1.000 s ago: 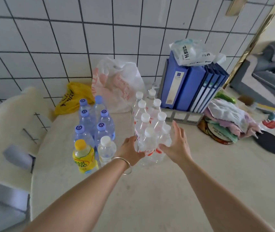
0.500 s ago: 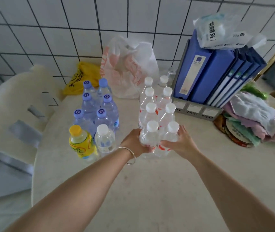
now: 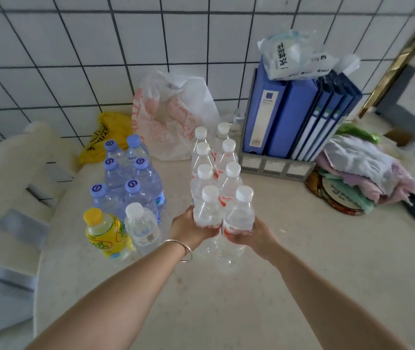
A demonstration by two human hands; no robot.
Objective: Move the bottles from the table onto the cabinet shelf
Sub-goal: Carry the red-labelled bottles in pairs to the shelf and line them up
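Left hand (image 3: 191, 229) and right hand (image 3: 254, 234) each wrap a near white-capped bottle (image 3: 207, 210) at the front of the double row; fingers mostly hidden behind plastic. Pale speckled tabletop (image 3: 302, 261), white tiled wall (image 3: 75, 59) at the far side, right edge blurry.

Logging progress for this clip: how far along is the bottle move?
Nothing looks shelved; no cabinet is in view. The left hand and right hand each grip a front white-capped clear bottle. The blue-capped bottles and yellow-capped drink bottle remain on the table.
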